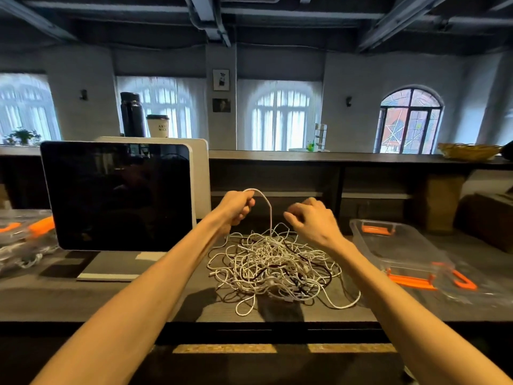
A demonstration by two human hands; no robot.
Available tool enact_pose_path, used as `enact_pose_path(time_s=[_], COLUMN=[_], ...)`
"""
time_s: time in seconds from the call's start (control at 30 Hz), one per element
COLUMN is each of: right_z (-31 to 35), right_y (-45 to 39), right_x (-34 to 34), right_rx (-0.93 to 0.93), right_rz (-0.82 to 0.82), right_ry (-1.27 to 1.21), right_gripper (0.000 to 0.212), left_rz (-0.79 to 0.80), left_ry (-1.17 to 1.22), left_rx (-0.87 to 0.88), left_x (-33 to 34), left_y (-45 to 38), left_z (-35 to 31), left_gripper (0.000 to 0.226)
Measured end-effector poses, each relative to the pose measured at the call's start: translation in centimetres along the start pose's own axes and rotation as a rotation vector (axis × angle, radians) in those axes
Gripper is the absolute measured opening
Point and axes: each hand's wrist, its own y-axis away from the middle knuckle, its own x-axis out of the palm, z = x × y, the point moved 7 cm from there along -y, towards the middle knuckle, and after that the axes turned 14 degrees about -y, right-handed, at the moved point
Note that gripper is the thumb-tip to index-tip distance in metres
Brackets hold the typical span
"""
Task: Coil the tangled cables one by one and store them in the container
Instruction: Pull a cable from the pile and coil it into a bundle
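One white cable (268,207) is gripped in the left hand (236,208) and lifted from the tangle (274,269) on the tabletop (111,298). Right hand (311,220) is loosely curled, apparently holding nothing. Container (399,245) sits to the right. Risk: a hard pull w/ knots tightened, whole heap dragged.

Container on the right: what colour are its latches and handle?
Orange, on the clear plastic container; the head view shows them best.

I'm at a café-like counter: dark touchscreen till monitor (116,195), lidded paper coffee cup (157,125), tall arched windows (279,118).
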Motion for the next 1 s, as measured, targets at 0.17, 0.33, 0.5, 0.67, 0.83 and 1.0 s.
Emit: enact_pose_path(time_s=[0.17,0.33,0.5,0.67,0.83,1.0], right_z=[4.9,2.9,-1.9,-4.7,-2.0,5.5], right_y=[-0.1,0.3,0.4,0.5,1.2,3.1], right_x=[1.3,-2.6,-6.4,-6.9,-5.7,2.1], right_rx=[0.052,0.132,0.234,0.304,0.114,0.015], right_rz=[0.205,0.035,-0.242,-0.331,-0.375,0.216], right_ry=[-0.742,-0.805,-0.857,-0.757,-0.051,-0.2], right_gripper=[0.038,0.043,0.042,0.041,0.029,0.041], left_rz=[0.088,0.109,0.151,0.232,0.127,0.151], left_ry=[-0.056,-0.037,-0.231,-0.092,0.254,0.513], left_rx=[0.14,0.168,0.148,0.144,0.168,0.183], left_x=[2.1,-0.2,-1.3,-1.5,-0.9,0.4], left_y=[0.9,1.1,1.4,1.4,0.9,0.9], left_z=[-2.1,-0.1,3.1,3.4,1.9,-0.4], left_gripper=[0.046,0.03,0.036,0.034,0.029,0.027])
